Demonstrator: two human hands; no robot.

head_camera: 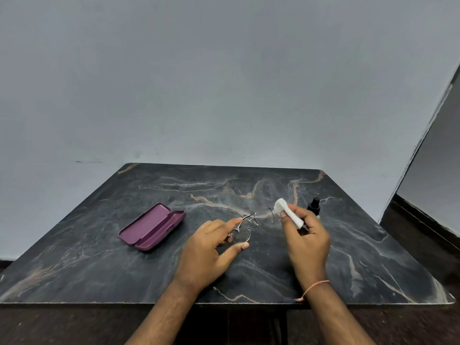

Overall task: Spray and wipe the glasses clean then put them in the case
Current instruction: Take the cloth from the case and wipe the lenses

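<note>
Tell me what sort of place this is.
Probably a plain room indoors, home or office unclear: a dark marble-patterned table pushed against a bare grey wall, with a dark floor at the right.

Hands wiping thin wire-rimmed round glasses (254,224) over a dark marble table (99,265)

Left hand (209,250) pinches the frame; right hand (307,239) grips a folded white cloth (288,212); an open purple case (151,227) lies left.

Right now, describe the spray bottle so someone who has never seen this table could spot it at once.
Look at the dark marble table, far right side. Just behind the right hand, which holds a white cloth, stands the spray bottle. It is the only upright thing there, small with a black nozzle.
</note>
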